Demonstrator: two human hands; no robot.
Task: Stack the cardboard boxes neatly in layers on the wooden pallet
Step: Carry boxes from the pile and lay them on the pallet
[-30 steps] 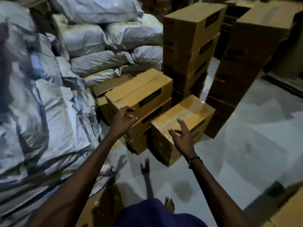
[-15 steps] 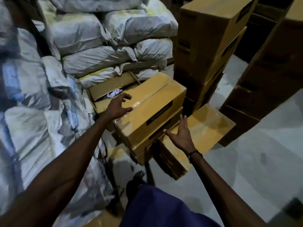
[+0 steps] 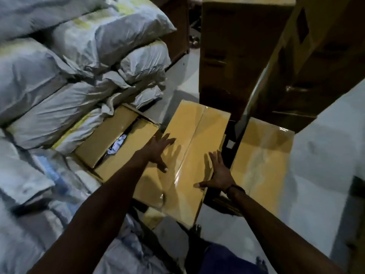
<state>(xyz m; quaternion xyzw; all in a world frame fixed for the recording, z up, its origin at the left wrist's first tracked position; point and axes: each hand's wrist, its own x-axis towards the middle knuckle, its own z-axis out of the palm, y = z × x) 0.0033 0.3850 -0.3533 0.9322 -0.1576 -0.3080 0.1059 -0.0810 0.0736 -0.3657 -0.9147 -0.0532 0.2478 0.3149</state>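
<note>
Glossy taped cardboard box (image 3: 189, 155), woven plastic sacks (image 3: 69, 76)

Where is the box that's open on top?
The open cardboard box sits left of centre in the head view, wedged between the stacked grey sacks and the taped box under the left hand.

Bare forearms with no sleeves, a dark band (image 3: 234, 188) on the right wrist, and dark blue trousers (image 3: 227, 260)

Sacks (image 3: 79, 80) crowd left; tall box stacks (image 3: 233, 56) wall the back.
</note>
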